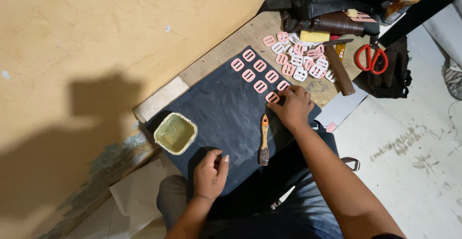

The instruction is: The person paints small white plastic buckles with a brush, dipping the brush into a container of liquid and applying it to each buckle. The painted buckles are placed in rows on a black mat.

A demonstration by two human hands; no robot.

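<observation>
A square tub of pale glue sits at the near left corner of the dark board, which lies slantwise across the person's lap and the worktop. Just right of the tub, the left hand rests on the board's near edge, its grip released, fingers loosely curled and holding nothing. Next comes the brush, lying flat on the board between the two hands; its long axis runs nearly straight toward and away from the person, the orange wooden handle pointing away and the dark bristles toward the lap. Right of it, the right hand presses down with bent fingertips on a pink buckle, the nearest piece of two slanting rows of pink buckles that run up and left across the board. Whether the grip pinches that buckle or only pushes on it I cannot tell. Farther right on the worktop lie a loose heap of buckles, a hammer and red-handled scissors.
</observation>
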